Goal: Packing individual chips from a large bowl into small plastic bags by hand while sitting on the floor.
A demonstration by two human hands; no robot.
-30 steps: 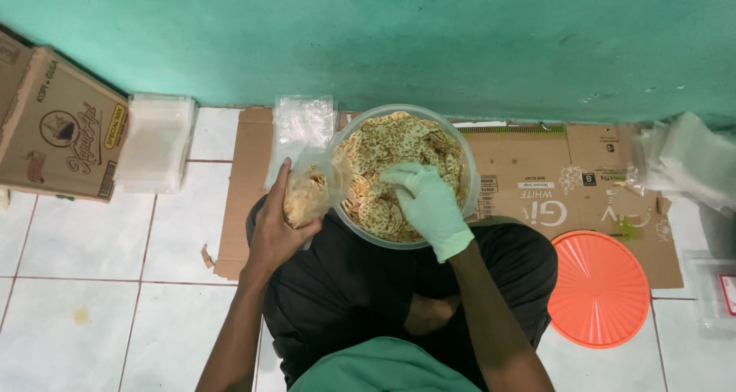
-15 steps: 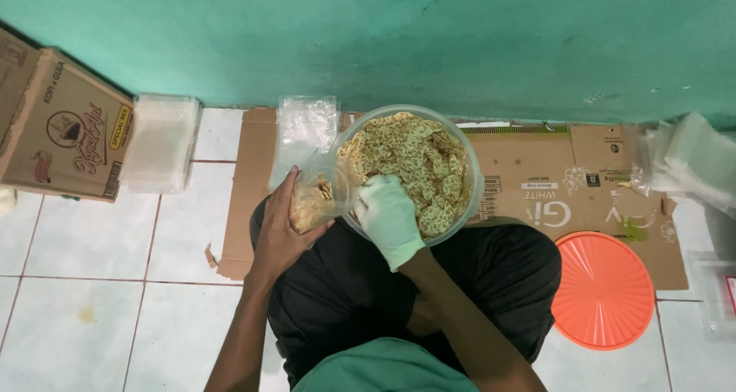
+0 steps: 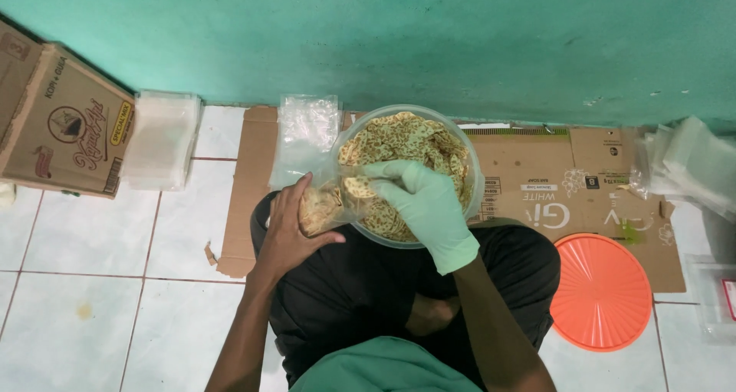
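Observation:
A clear round bowl (image 3: 469, 162) full of speckled yellow chips (image 3: 414, 139) rests on my lap. My bare left hand (image 3: 291, 235) grips a small clear plastic bag (image 3: 326, 196) partly filled with chips, held against the bowl's left rim. My right hand (image 3: 422, 204), in a pale green glove, holds a few chips at the mouth of that bag, over the bowl's near left side.
Flattened cardboard (image 3: 537, 185) lies under the bowl along a teal wall. An orange round lid (image 3: 602, 292) lies on the right. Stacks of clear bags (image 3: 307, 127) (image 3: 161, 139) sit at the left, more bags (image 3: 690, 166) at the right. A brown carton (image 3: 65, 124) stands far left.
My gloved right hand left the middle of the bowl and moved left to the bag's mouth with chips. The left hand kept holding the bag.

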